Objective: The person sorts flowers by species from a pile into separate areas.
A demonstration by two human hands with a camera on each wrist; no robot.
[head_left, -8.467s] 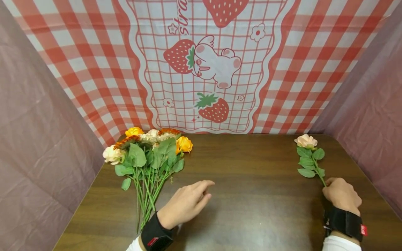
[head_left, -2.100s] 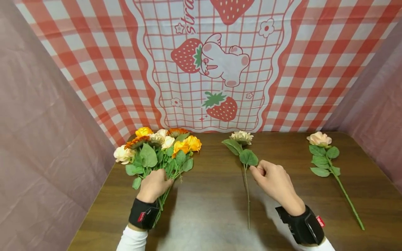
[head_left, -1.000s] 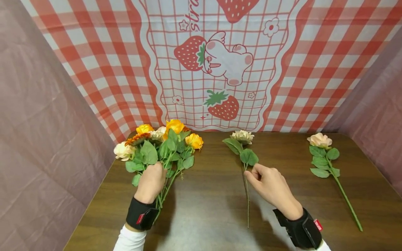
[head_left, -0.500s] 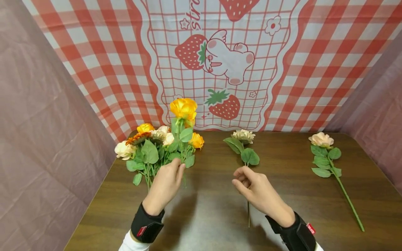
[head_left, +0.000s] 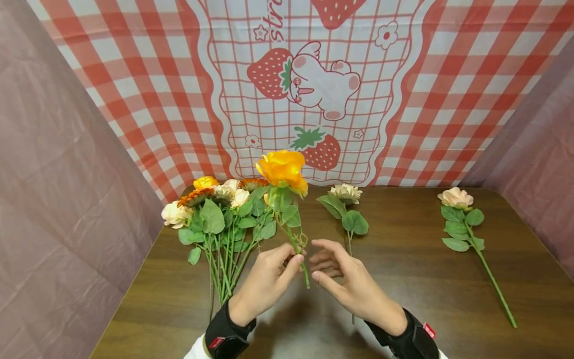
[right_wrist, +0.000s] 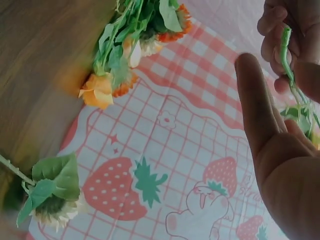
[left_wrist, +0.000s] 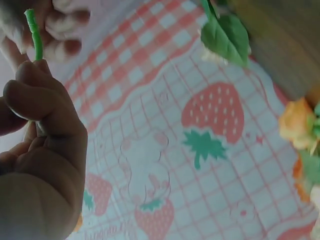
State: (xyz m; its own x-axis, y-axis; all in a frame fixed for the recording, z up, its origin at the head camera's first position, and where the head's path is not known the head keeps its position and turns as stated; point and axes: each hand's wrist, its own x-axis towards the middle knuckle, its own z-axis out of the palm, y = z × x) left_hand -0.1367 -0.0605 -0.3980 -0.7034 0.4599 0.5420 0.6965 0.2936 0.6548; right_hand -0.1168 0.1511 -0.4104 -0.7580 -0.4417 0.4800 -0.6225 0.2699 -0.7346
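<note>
In the head view my left hand (head_left: 270,279) pinches the green stem of an orange-yellow rose (head_left: 283,172), held up off the table with its bloom at the top. The cut end of the stem (left_wrist: 34,34) pokes out past the fingers in the left wrist view. Close by on the right, my right hand (head_left: 354,286) has its fingers loosely spread, apart from the stem. Behind that hand a cream flower (head_left: 345,194) with two big leaves lies on the table, part of its stem hidden.
A bunch of mixed flowers (head_left: 224,224) lies on the left of the brown table (head_left: 403,259). One pale pink rose (head_left: 456,198) lies at the right, its stem slanting toward the front. A strawberry-print cloth (head_left: 305,99) hangs behind.
The left hand has drawn the orange-yellow rose out of the bunch and brought it right to the middle. The right hand has left the cream flower's stem and moved left, its fingers opening.
</note>
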